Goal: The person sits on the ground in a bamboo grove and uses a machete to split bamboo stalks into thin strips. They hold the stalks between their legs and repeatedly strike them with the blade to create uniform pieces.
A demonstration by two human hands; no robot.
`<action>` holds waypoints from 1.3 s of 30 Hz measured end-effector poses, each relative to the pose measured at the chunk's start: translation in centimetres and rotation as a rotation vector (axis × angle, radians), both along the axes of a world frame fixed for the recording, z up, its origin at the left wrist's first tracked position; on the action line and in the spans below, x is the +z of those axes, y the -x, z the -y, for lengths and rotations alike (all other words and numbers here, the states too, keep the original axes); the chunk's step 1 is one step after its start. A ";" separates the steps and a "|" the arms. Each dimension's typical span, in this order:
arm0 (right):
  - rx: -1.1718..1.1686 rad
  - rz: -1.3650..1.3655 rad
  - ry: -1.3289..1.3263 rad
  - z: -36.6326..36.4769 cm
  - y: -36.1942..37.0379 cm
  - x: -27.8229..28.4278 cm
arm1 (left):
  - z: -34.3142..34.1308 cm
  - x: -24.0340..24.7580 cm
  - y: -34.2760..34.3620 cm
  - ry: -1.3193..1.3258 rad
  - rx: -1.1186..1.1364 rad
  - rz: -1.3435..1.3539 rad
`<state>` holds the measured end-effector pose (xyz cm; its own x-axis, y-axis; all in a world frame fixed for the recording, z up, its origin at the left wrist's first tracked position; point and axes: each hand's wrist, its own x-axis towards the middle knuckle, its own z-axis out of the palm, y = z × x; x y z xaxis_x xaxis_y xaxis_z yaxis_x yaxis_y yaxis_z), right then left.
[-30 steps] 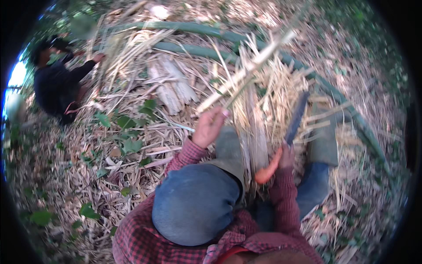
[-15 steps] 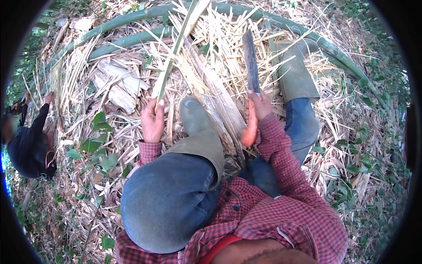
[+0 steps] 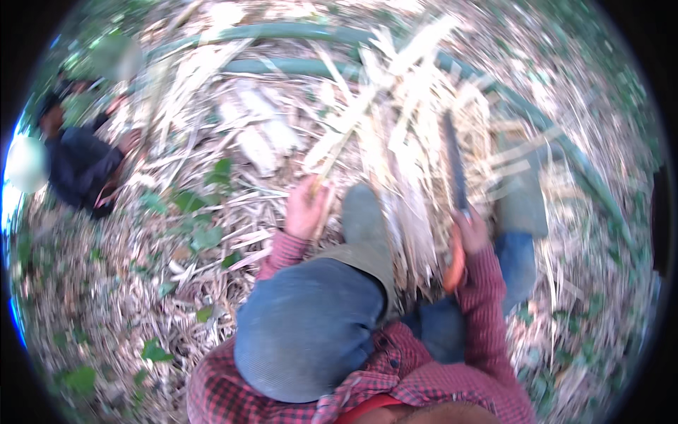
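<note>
My left hand [image 3: 306, 208] is closed around the lower end of a long pale split bamboo strip [image 3: 339, 141], which slants up and away to the right. Motion smears its far end. In my right hand [image 3: 473, 232] is a machete [image 3: 455, 164] with an orange handle, its dark blade pointing away from me over a heap of pale bamboo slivers. The blade and the strip are apart. Between my hands lies a weathered log [image 3: 406, 212], beside my left boot [image 3: 366, 222].
Long green bamboo poles [image 3: 289, 31] curve across the far side. A broken pale piece of wood [image 3: 258, 148] lies left of the strip. Another person in dark clothes [image 3: 81, 166] crouches at far left. Leafy plants [image 3: 205, 237] grow among dry litter.
The whole view has swung, so everything sits further right and lower, with more blur. The strip in my left hand now leans further right and shows its pale side. Both hands keep their hold.
</note>
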<state>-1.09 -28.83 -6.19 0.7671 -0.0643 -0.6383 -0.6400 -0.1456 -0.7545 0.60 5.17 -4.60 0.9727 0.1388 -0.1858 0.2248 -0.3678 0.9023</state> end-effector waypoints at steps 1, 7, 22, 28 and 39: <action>0.132 0.229 0.115 0.4 0.1 -1.0 | -0.6 -0.5 0.2 -0.149 0.011 0.125; 0.045 -0.027 -0.100 0.3 0.4 -3.2 | 0.6 3.5 -1.1 -0.243 -0.095 0.039; -0.041 0.061 -0.141 -0.3 2.1 -4.1 | 1.9 2.2 -0.7 -0.261 -0.100 0.089; -0.048 -0.005 -0.147 -0.5 1.5 -2.9 | 1.8 2.3 -0.9 -0.232 -0.123 0.101; -0.122 -0.014 -0.200 -0.6 3.3 -3.6 | 1.5 2.2 -0.7 -0.248 -0.060 0.118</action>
<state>-4.36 -28.28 -9.83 0.7523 -0.0276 -0.6582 -0.6543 0.0853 -0.7514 1.32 3.71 -2.39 0.9935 0.1077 -0.0379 0.0946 -0.5903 0.8016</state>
